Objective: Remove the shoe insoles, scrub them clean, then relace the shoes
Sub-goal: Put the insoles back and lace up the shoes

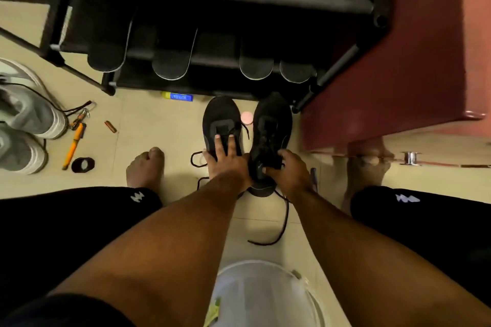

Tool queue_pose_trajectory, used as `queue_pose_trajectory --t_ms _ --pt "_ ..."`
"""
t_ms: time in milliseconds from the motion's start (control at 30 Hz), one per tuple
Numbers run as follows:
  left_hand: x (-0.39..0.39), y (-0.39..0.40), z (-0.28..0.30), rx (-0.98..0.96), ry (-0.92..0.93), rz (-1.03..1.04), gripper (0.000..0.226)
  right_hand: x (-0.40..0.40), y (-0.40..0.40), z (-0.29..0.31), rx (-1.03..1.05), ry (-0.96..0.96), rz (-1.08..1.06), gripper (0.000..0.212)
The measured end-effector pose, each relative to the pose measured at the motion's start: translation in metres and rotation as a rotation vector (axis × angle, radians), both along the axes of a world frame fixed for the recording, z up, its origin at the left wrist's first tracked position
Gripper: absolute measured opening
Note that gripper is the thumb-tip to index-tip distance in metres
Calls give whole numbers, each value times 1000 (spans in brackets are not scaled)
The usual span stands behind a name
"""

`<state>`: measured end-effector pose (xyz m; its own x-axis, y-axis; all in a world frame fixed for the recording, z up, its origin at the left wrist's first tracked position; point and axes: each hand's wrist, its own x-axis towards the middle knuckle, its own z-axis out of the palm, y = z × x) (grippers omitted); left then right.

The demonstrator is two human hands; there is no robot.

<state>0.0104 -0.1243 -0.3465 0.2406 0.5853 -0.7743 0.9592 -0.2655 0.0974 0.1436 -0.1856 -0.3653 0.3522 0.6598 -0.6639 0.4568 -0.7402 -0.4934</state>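
A: What lies at nine o'clock?

B: Grey sneakers (24,119) and an orange pen (73,145), well apart from the work.

A: And centre?

B: The left hand (225,158) lies flat, fingers straight, on the left black shoe (221,121). At three o'clock of it, the right hand (288,170) curls round the right black shoe's (271,130) tongue and laces. Four insoles (170,65) lean in the rack (186,8) at twelve.

A: Advice?

B: I'd steady each shoe and draw the loose lace (279,236) evenly. The red cabinet (398,74) crowds three o'clock; open floor (138,119) lies leftward.
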Motion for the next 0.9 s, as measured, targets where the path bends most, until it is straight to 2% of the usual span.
queue_pose_trajectory --t_ms 100,267,433,533,600,667,700,733,833,900 --pt "-3 3 -22 12 43 -118 77 -4 8 -18 -2 -65 -81 56" --pt "-8 10 -31 134 143 -225 71 -17 7 -38 34 -131 -245 37" --pt "-11 -6 -22 120 168 -160 67 -12 -13 -28 -12 -129 -109 31" --pt "-5 -6 -17 155 30 -124 63 -2 -18 -27 -16 -80 -92 24" --pt "0 -5 -18 140 -167 -14 49 8 -14 -23 -18 -74 -87 24" --pt "6 -2 -16 28 -463 325 39 18 -7 -15 -22 -64 -147 43" --pt "10 0 -16 -22 -556 487 37 23 -3 -13 8 -21 -208 44" --pt "14 3 -18 -27 -589 577 36 25 1 -13 59 63 -266 39" --pt "27 15 -30 11 -507 530 27 27 16 -16 185 284 -348 8" --pt "31 19 -39 16 -449 530 21 25 23 -23 167 414 -467 18"
